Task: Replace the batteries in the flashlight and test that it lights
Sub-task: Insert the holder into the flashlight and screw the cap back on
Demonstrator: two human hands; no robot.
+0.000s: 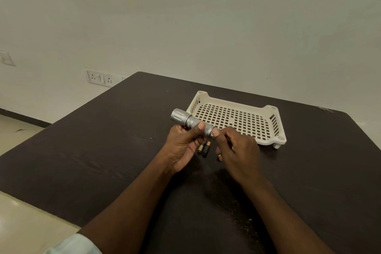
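A silver metal flashlight (186, 120) is held above the dark table, its wide head pointing up and to the left. My left hand (182, 146) grips the knurled body from below, thumb across it. My right hand (235, 150) pinches the tail end of the flashlight between thumb and fingertips. Two black-and-gold batteries (204, 148) lie side by side on the table just under the hands. The tip of another battery (219, 157) peeks out beneath my right hand; most of it is hidden.
A cream perforated plastic tray (274, 128) stands on short feet just behind the hands, with nothing in it. The dark brown table (103, 150) ends at a left edge over a pale floor. Wall sockets (100, 78) sit on the wall behind the table.
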